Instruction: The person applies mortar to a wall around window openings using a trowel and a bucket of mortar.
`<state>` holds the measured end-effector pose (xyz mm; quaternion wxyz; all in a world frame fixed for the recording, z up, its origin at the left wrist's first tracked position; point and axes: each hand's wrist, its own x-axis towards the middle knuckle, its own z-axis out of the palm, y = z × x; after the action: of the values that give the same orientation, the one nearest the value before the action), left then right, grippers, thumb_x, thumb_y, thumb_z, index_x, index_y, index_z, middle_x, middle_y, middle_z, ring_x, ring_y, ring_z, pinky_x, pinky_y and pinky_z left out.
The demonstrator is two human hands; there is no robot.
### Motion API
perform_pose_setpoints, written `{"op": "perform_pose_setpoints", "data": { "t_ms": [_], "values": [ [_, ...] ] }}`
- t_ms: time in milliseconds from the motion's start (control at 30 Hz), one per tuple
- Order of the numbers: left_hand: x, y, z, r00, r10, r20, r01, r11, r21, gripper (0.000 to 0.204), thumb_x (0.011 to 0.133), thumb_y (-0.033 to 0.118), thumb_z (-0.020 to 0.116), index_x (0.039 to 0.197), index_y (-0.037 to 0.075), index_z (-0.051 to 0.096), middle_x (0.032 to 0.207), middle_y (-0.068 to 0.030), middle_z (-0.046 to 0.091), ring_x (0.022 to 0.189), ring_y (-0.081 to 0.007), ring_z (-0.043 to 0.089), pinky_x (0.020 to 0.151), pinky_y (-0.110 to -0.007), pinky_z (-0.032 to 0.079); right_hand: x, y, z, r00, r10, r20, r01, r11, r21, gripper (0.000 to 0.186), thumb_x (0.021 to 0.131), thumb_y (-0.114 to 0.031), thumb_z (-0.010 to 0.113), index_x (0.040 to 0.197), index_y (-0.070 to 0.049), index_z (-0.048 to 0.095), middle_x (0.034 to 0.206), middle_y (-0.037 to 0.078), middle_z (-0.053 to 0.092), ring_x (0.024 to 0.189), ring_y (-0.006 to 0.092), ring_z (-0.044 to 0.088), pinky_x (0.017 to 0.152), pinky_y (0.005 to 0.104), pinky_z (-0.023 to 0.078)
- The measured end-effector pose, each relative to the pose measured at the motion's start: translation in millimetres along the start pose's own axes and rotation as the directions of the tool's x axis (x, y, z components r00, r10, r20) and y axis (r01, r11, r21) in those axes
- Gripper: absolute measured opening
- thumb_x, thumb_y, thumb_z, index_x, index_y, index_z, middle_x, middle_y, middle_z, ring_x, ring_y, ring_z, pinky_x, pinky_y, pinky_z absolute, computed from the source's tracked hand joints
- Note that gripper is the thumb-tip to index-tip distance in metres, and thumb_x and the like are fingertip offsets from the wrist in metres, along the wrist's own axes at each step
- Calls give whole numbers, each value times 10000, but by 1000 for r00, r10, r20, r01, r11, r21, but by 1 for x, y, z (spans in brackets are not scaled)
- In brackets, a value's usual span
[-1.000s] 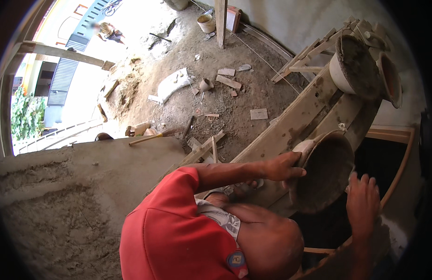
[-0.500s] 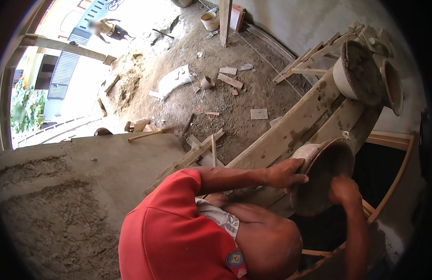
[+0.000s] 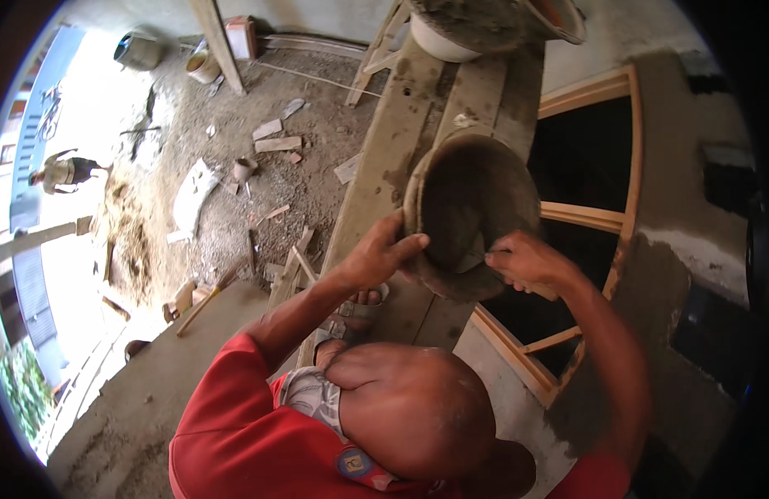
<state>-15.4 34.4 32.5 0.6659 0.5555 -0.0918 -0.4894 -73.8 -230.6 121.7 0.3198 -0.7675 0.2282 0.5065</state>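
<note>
A round basin [image 3: 497,179], its inside coated in grey mortar, is tipped on its side on the wooden planks, mouth turned toward my right. My left hand [image 3: 381,256] grips the left side of its rim, thumb over the edge. In my right hand [image 3: 527,263] is a trowel, its metal blade [image 3: 473,254] lying against the lower inner wall of the basin. Part of the trowel handle shows below my fingers. How much mortar lies in the basin's shadowed bottom I cannot tell.
Planks [image 3: 401,141] form a raised scaffold, with a mortar-filled basin [image 3: 468,29] at its far end. A wooden window frame [image 3: 630,158] stands at the right. Rubble and a bucket [image 3: 203,66] lie on the ground below. Another person [image 3: 69,171] stands far left.
The view has swung to the right, bringing the basin toward the middle. The trowel blade in my right hand now shows inside it. My left hand stays on the rim.
</note>
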Motion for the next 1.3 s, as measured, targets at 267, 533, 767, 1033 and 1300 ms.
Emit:
{"op": "perform_pose_setpoints", "data": {
  "t_ms": [267, 533, 767, 1033, 1300],
  "values": [
    [-2, 3, -6, 998, 23, 61, -27, 997, 76, 401, 997, 269, 584, 1214, -59, 508, 958, -122, 637, 782, -174, 668, 600, -300, 585, -10, 15, 9, 971, -45, -234, 132, 919, 373, 320, 947, -301, 573, 955, 12, 640, 703, 134, 624, 614, 210, 643, 556, 345, 517],
    [-7, 3, -3, 998, 45, 35, -48, 994, 95, 420, 992, 278, 586, 1230, -59, 506, 933, -118, 640, 738, -173, 659, 585, -291, 577, -54, 0, -2, 616, -522, -590, -155, 654, -740, 176, 852, -146, 644, 992, -42, 671, 866, 183, 695, 837, 306, 707, 722, 415, 559],
    [3, 13, 3, 996, 57, 69, -67, 987, 149, 407, 991, 303, 580, 1202, -39, 518, 912, -118, 656, 711, -170, 663, 548, -303, 555, 19, -4, 16, 611, -668, -424, -39, 510, -859, 52, 742, -79, 675, 727, -106, 717, 678, 83, 694, 693, 262, 719, 614, 392, 567],
    [-5, 7, -8, 997, 61, 48, -67, 990, 122, 387, 990, 270, 580, 1179, -61, 514, 858, -114, 652, 633, -169, 650, 521, -285, 539, 11, -8, 41, 721, -681, -126, 199, 379, -904, 40, 743, -82, 659, 746, -71, 698, 691, 135, 696, 698, 288, 720, 617, 380, 570],
    [1, -9, -15, 1000, 11, -16, -10, 998, 60, 325, 970, 235, 617, 1141, -32, 546, 873, -91, 636, 667, -157, 634, 551, -295, 535, -46, -10, -2, 768, -623, -149, 107, 353, -929, 32, 749, -116, 656, 769, -91, 655, 688, 106, 663, 699, 246, 708, 615, 375, 558]
  ]
}}
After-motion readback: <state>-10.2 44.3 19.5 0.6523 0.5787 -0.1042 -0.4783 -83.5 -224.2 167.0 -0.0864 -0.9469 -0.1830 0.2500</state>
